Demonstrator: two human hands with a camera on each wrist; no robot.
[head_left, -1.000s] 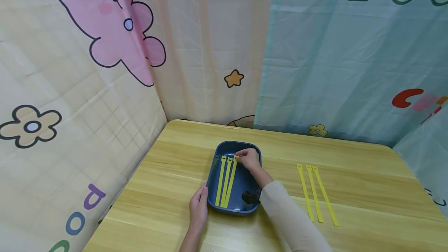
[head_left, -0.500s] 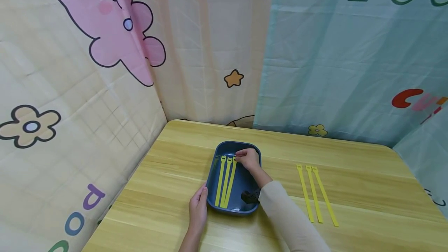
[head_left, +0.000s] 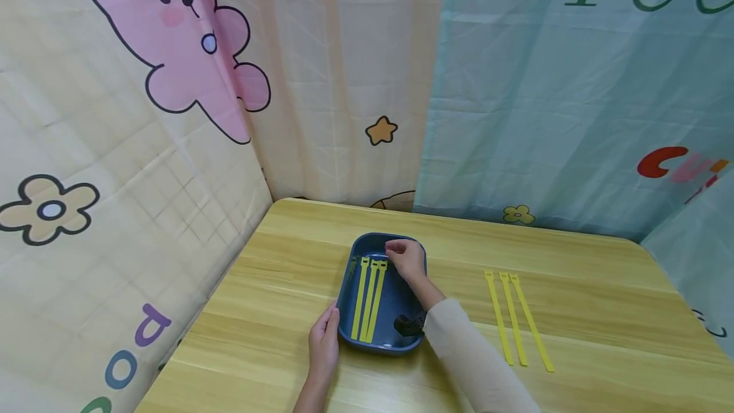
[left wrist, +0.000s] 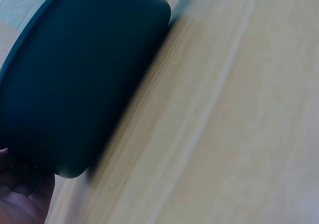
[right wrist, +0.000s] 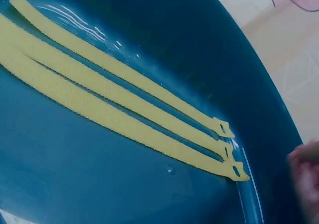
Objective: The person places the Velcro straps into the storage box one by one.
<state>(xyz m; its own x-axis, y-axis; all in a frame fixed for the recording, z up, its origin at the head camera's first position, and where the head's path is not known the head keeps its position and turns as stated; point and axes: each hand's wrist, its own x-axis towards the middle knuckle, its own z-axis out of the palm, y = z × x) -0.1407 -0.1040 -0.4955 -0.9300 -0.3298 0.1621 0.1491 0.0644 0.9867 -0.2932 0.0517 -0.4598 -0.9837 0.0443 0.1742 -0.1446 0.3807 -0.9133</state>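
While left fingers (head_left: 332, 322) touch tray (head_left: 398, 295), right fingers (head_left: 395, 247) curled, near straps (right wrist: 99, 82)

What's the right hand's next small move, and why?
Probably lift the right hand from the blue tray toward the three yellow straps on the table: the right wrist view shows it apart from the three straps in the tray, so nothing appears left to adjust there.

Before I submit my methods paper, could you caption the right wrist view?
Three yellow slotted cable ties lie in a blue tray, the right hand blurred at frame edge.
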